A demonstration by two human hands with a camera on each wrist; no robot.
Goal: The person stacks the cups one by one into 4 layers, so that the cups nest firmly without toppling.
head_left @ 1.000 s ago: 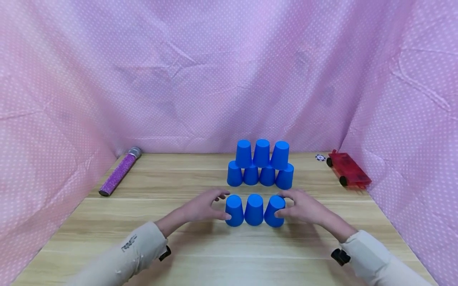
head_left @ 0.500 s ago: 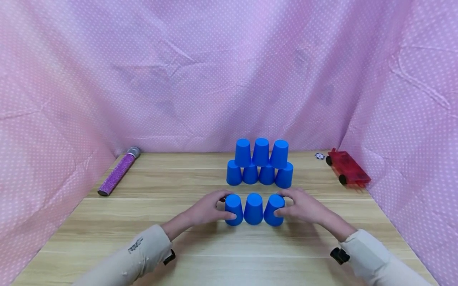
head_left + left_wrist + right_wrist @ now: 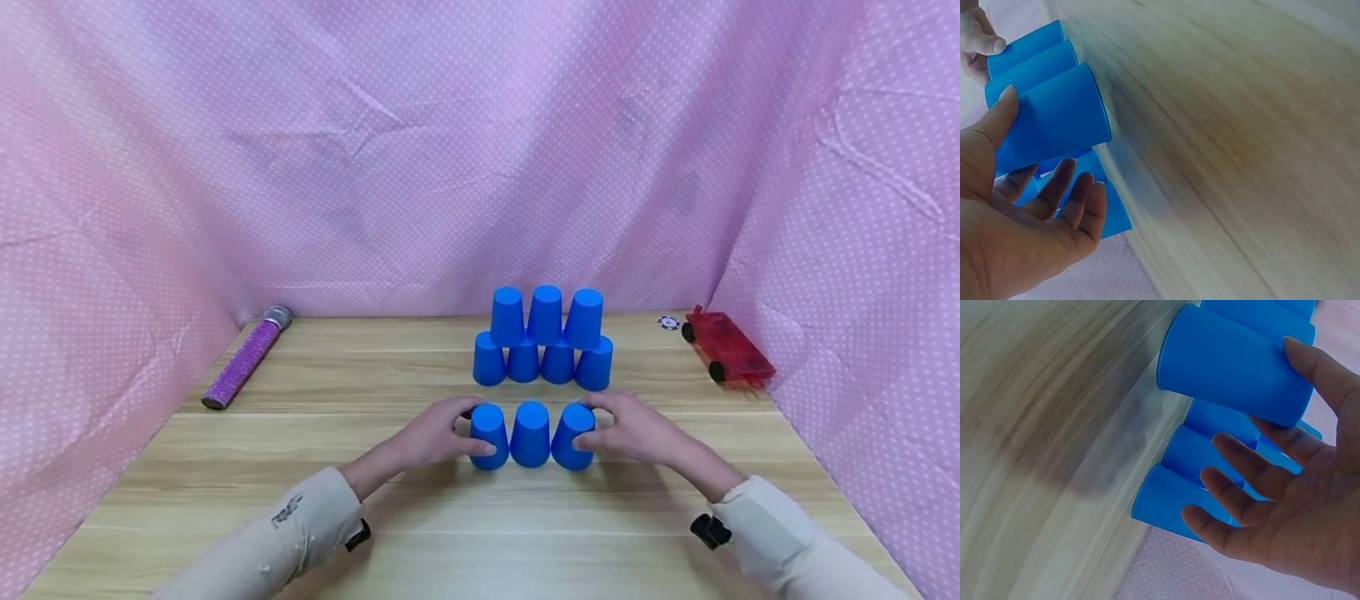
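Three upside-down blue cups stand in a front row on the table. My left hand [image 3: 433, 435] holds the left cup [image 3: 487, 427], thumb on its near side and index finger behind it; the left wrist view shows the thumb [image 3: 1002, 115] on the cup's wall. The right cup [image 3: 567, 457] is pinched the same way by my right hand [image 3: 637, 429], its other fingers [image 3: 1235, 500] spread below in the right wrist view. Between them stands the middle cup [image 3: 531, 437], touched by neither hand.
Behind the row rises a two-tier stack of upside-down blue cups [image 3: 547, 317], several below and three on top. A purple glittery microphone [image 3: 243, 362] lies at left. A poker chip [image 3: 669, 322] and a red toy car [image 3: 729, 348] are at right. Pink dotted cloth [image 3: 420, 167] encloses the table [image 3: 300, 433].
My left hand has moved right, its thumb and index finger closing round the left cup. The right hand keeps its hold on the right cup. The whole head view has shifted slightly.
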